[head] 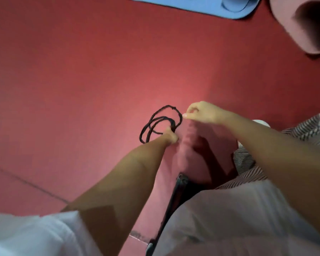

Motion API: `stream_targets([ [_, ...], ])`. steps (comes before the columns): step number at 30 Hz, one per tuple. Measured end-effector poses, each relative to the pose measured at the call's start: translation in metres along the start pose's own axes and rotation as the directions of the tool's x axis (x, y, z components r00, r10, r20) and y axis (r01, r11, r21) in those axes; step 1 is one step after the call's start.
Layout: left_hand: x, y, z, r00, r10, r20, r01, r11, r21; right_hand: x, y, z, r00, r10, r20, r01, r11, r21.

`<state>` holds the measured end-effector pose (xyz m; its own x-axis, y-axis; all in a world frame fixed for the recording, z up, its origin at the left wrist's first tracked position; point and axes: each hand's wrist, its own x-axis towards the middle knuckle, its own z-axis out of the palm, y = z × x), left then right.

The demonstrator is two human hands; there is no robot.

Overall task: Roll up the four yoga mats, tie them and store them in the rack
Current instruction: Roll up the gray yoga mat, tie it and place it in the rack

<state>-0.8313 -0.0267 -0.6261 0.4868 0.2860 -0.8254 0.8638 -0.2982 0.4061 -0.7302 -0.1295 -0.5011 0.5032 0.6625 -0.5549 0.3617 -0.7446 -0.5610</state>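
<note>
Two grips on black cord [166, 106] (looped): left hand [171, 138], right hand [203, 112], fingers [191, 109] tight.

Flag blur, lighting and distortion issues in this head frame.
Head view: motion blur overall, worst on the red rolled mat end between left hand and right hand; thin black cord loops readable; red floor brightest mid-frame, dimmer toward corners; wide-angle lens stretches the forearms; pink rolled mat smeared top right.
</note>
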Motion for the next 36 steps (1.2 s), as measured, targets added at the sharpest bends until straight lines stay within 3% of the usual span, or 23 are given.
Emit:
stream_targets([
  [2,0.004,-0.009,0.012,0.995,-0.1,0.012,0.101,0.99,-0.095,0.0,0.007,0.005,0.998,0.033,0.05,-0.03,0.998,-0.054],
  [4,0.005,-0.018,0.017,0.989,-0.135,0.055,0.14,0.987,-0.084,0.001,0.012,0.009,0.991,0.081,0.104,-0.072,0.993,-0.09],
  [8,0.007,-0.034,0.03,0.996,0.044,0.082,-0.061,0.974,0.218,0.0,0.017,0.013,0.975,0.128,0.181,-0.102,0.984,-0.147],
  [14,-0.008,-0.004,0.011,0.938,0.319,-0.132,-0.318,0.948,0.031,-0.003,0.02,0.01,0.96,0.191,0.207,-0.135,0.957,-0.255],
  [19,-0.033,0.048,-0.025,0.803,0.539,-0.254,-0.557,0.83,0.002,-0.007,0.019,-0.011,0.99,0.137,-0.02,-0.138,0.988,-0.069],
  [24,-0.065,0.109,-0.068,0.814,0.578,-0.055,-0.569,0.813,0.123,-0.01,0.023,-0.037,0.986,0.142,-0.09,-0.142,0.99,0.015],
  [27,-0.081,0.135,-0.082,0.774,0.633,0.002,-0.622,0.76,0.19,-0.012,0.017,-0.042,0.975,0.108,-0.193,-0.082,0.987,0.141],
  [29,-0.089,0.148,-0.086,0.728,0.685,0.009,-0.676,0.716,0.173,-0.016,0.011,-0.048,0.928,0.125,-0.352,-0.035,0.967,0.253],
  [32,-0.101,0.168,-0.088,0.673,0.738,-0.057,-0.74,0.673,-0.016,-0.029,0.006,-0.067,0.831,0.172,-0.529,0.092,0.896,0.435],
  [36,-0.128,0.203,-0.08,0.6,0.79,-0.129,-0.794,0.567,-0.218,-0.062,-0.002,-0.104,0.701,0.202,-0.684,0.223,0.849,0.479],
])
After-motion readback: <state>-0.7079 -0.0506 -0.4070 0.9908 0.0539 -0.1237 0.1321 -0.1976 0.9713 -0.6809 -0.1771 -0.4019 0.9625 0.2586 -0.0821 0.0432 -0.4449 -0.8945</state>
